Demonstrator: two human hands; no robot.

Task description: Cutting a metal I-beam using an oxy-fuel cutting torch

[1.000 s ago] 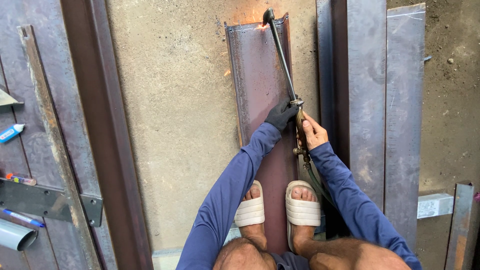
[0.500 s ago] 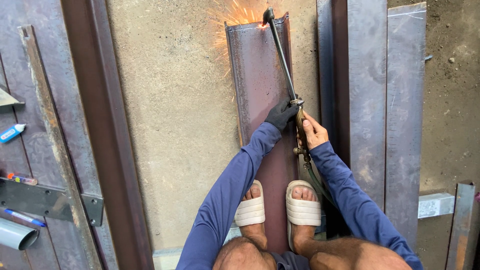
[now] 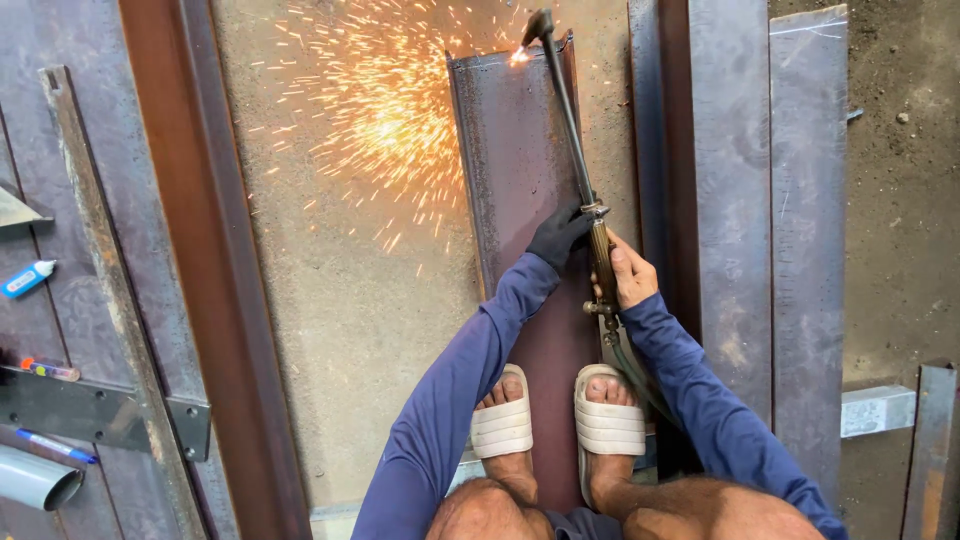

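I squat on a long dark steel plate lying on the concrete floor, both feet in white sandals on its near end. My left hand, in a black glove, grips the tube of a long cutting torch. My right hand, bare, holds the torch's brass handle just behind it. The torch tip burns at the plate's far edge. A wide spray of orange sparks flies left over the concrete.
Tall steel bars and plates lie to the right of the plate. A rust-brown beam runs along the left, with angle iron, a hinge plate, markers and a grey pipe beyond it. The torch hose trails by my right foot.
The small glow at the plate's far edge has grown into a large shower of sparks spreading left. My hands and the torch have stayed nearly still.
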